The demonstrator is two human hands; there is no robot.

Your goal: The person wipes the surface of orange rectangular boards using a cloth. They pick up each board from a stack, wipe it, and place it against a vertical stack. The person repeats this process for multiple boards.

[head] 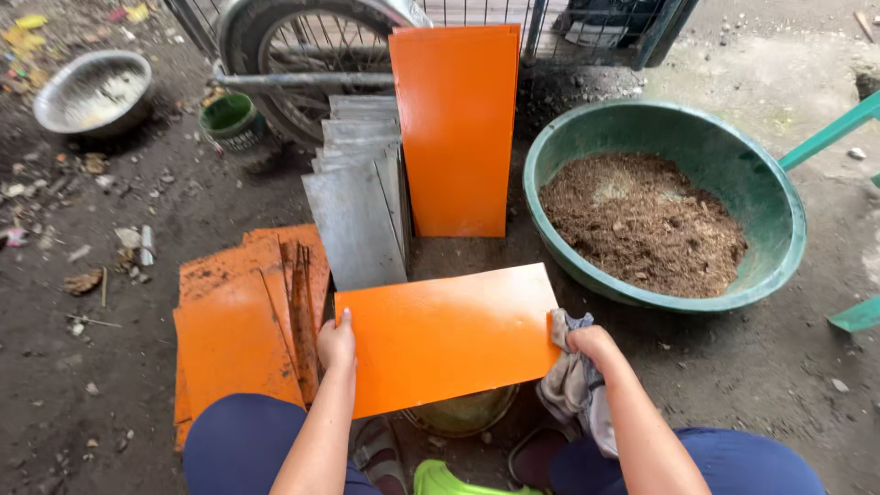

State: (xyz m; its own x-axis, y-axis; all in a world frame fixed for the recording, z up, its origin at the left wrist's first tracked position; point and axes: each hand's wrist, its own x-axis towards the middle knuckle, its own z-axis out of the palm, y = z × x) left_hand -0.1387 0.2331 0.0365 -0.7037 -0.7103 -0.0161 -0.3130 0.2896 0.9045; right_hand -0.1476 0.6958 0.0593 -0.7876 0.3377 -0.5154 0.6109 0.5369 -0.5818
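My left hand (335,344) grips the left edge of a glossy orange rectangular plate (447,335), held flat over my knees. My right hand (587,344) clutches a grey cloth (573,385) and presses it against the plate's right edge. Below the plate a round metal container (463,414) is partly hidden.
A clean orange plate (456,128) and several grey metal plates (359,197) lean upright ahead against a wheel (275,46). Dirty orange plates (243,321) lie stacked at my left. A green basin (779,220) of brown sawdust-like material sits right. A metal bowl (92,92) and small green pot (231,119) stand far left.
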